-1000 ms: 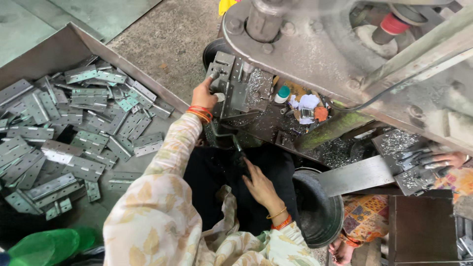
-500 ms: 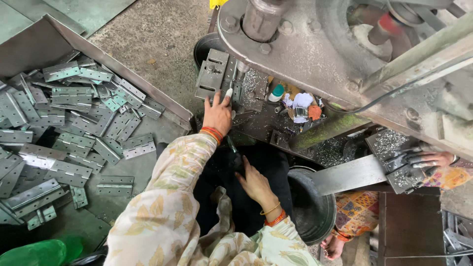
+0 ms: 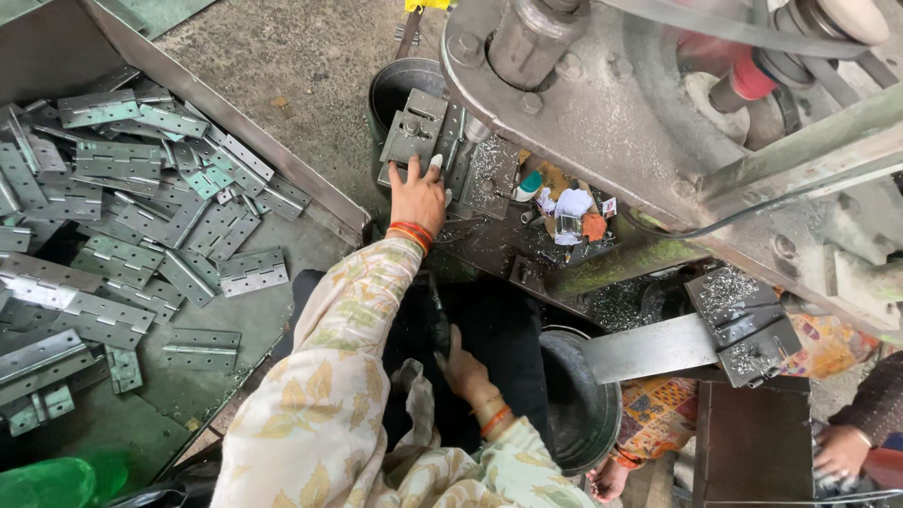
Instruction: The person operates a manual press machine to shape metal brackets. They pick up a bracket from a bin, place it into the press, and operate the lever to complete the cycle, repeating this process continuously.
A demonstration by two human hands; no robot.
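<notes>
Head view: left hand (image 3: 419,195) flat on grey hinge plate (image 3: 414,132), right hand (image 3: 461,365) loose, empty.

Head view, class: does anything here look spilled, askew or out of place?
Yes. Metal shavings are strewn over the press bed, close to the left hand. The hinges lie jumbled at all angles in the tray.

- Left hand (image 3: 419,196), drawn back from the press half a second ago, again reaches the hinge plate (image 3: 412,136).
- Right hand (image 3: 463,365) sits lower in the lap.
</notes>
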